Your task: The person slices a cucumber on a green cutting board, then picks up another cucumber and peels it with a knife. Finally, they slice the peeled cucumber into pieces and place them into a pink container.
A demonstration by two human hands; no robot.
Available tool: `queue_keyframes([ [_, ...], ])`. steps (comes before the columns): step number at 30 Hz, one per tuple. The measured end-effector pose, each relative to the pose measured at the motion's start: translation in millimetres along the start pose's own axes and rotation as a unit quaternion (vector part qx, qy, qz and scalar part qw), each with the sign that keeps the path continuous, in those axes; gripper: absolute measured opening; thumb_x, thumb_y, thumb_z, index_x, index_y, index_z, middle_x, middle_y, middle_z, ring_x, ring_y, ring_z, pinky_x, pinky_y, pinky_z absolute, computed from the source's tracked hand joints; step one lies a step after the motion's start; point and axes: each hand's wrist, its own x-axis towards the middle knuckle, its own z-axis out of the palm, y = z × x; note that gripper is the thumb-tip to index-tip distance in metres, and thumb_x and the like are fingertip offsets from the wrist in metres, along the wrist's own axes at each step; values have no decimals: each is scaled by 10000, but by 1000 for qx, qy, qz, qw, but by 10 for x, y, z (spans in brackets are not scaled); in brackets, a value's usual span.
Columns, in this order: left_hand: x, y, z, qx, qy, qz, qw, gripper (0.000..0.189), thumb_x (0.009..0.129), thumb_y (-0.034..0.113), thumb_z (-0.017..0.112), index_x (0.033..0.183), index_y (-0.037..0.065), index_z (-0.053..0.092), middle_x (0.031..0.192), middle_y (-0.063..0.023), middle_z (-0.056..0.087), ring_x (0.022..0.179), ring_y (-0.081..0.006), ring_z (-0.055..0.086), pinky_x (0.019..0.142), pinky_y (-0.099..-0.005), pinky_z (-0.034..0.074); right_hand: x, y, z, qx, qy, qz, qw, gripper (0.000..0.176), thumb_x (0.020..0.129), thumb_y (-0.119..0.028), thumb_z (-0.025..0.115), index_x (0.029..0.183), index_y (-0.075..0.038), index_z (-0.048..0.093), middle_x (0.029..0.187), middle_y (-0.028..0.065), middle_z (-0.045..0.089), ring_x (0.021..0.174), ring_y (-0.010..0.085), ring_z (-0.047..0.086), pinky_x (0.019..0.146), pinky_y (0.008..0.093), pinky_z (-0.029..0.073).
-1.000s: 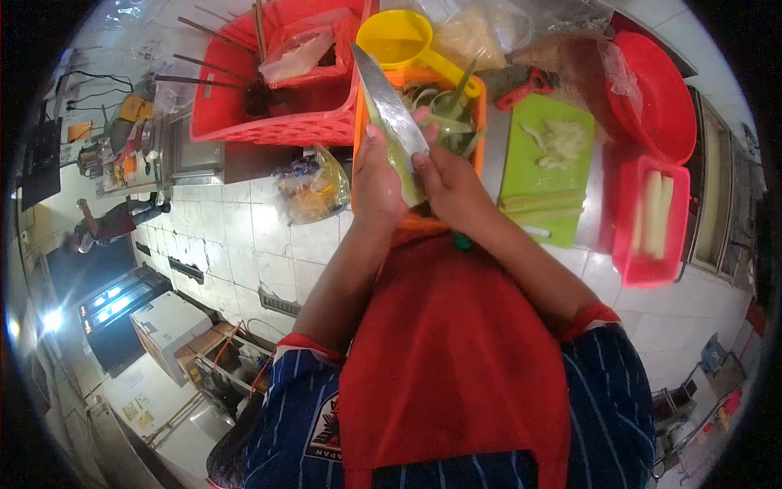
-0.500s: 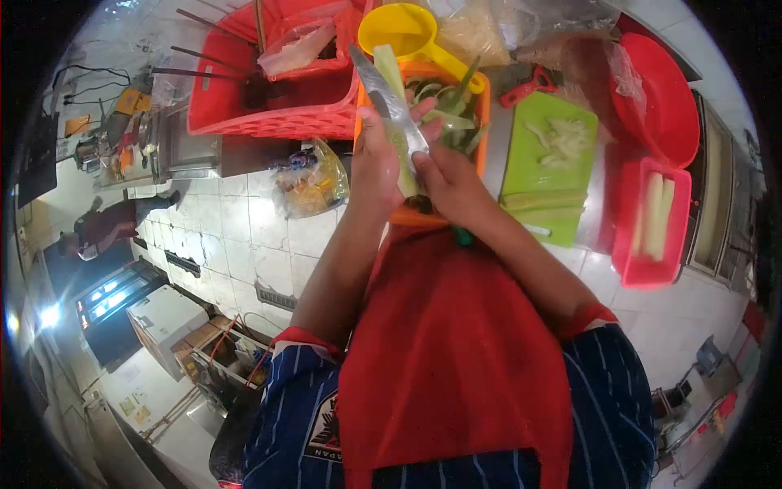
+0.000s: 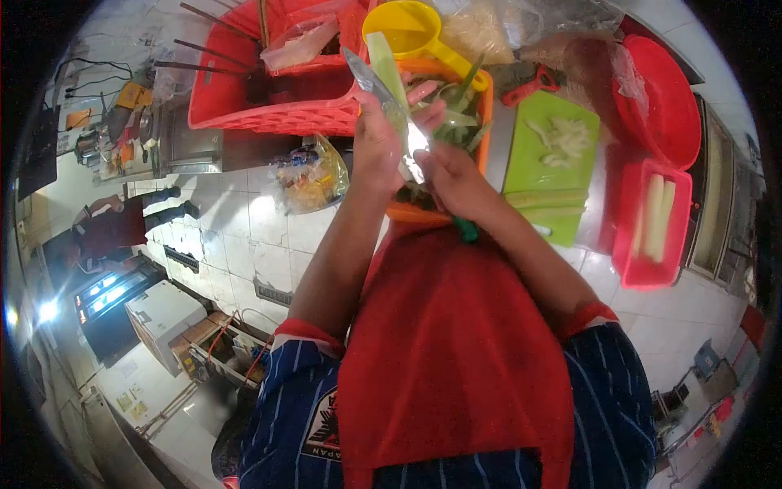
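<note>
My left hand [image 3: 380, 147] holds a long pale green vegetable piece [image 3: 384, 61] upright over an orange container, some of its fingers stretched behind the piece. My right hand [image 3: 454, 178] is closed round the handle end of a large knife [image 3: 371, 79], whose shiny blade slants across the vegetable, close to my left thumb. Green peelings [image 3: 458, 118] lie in the orange container [image 3: 487, 98] below. On a green cutting board [image 3: 529, 175] to the right are cut pale pieces [image 3: 562, 140] and long green strips [image 3: 547, 200].
A red crate [image 3: 285, 119] and yellow dipper [image 3: 401, 28] stand behind. A red peeler [image 3: 533, 85] lies beyond the board. At the right are a red basin [image 3: 664, 106] and a pink tray [image 3: 652, 275] with long pale pieces. Another person [image 3: 122, 226] stands far left.
The vegetable and knife have shifted slightly up and left, and the blade's angle has changed a little. The far person has moved, with both legs now showing more clearly.
</note>
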Motion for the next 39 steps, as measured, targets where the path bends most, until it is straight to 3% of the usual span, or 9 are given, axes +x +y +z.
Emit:
queue_keyframes([
  [6,17,-20,-79,-48,-17,-42,998,1114,796,898,185,1468,18,316,1365,-233,528,1109,-332,616,1002,-456,481,9,73,22,8,-8,-64,998,276,1044,-283,462,874,-68,501,586,-6,456,437,102,437,417,278,375],
  [11,17,-121,-107,-255,-26,-31,966,999,815,889,226,1478,149,337,1315,-245,561,1002,-358,667,872,-467,556,-42,58,-61,7,-17,57,998,310,1038,-319,449,1015,-42,587,654,43,530,564,161,523,523,334,442],
  [15,59,-196,-94,-273,-3,-44,961,828,877,824,290,1507,287,310,1208,-144,618,885,-297,653,746,-439,547,65,433,-157,-52,52,-57,996,303,1032,-373,478,1031,-90,587,713,-2,534,530,120,486,456,272,389],
  [23,206,-261,-193,-255,-45,-134,957,1148,789,920,158,1442,12,418,1365,-188,531,981,-308,661,863,-427,530,73,113,-90,7,3,-1,1000,321,1036,-383,487,1013,-76,580,612,-26,470,435,97,416,399,255,334],
  [28,200,-457,-210,-286,-43,16,957,1057,793,912,143,1563,191,209,1484,-171,453,1147,-359,615,964,-471,493,9,140,-90,-10,1,0,1000,334,1043,-379,466,946,-76,568,621,-27,486,432,90,411,398,267,328],
  [30,112,-277,-195,-319,-44,21,947,1084,772,928,177,1561,186,226,1480,-172,459,1158,-361,608,982,-498,472,64,437,-302,-148,-14,-18,989,305,1019,-323,481,1030,-42,599,857,90,570,774,195,583,677,375,490],
  [31,82,-200,-189,-346,-33,17,938,913,858,837,302,1491,181,356,1350,-162,558,1096,-376,624,974,-531,483,91,573,-395,-263,-75,-47,961,312,1009,-303,466,1089,-35,604,961,146,566,932,243,572,825,413,476],
  [35,21,-76,-443,-277,22,-7,960,730,968,679,341,1437,122,396,1349,-140,555,1179,-327,585,1025,-485,461,-183,-224,-197,-54,-3,5,999,294,1036,-305,485,882,-58,526,593,7,499,471,117,484,451,309,405],
  [39,-239,23,-472,-168,60,21,984,586,1058,421,263,1513,52,254,1477,-204,413,1358,-364,428,1160,-506,324,-223,47,-292,-231,117,-87,962,271,1020,-258,512,880,-26,509,618,153,569,546,332,579,515,418,455],
])
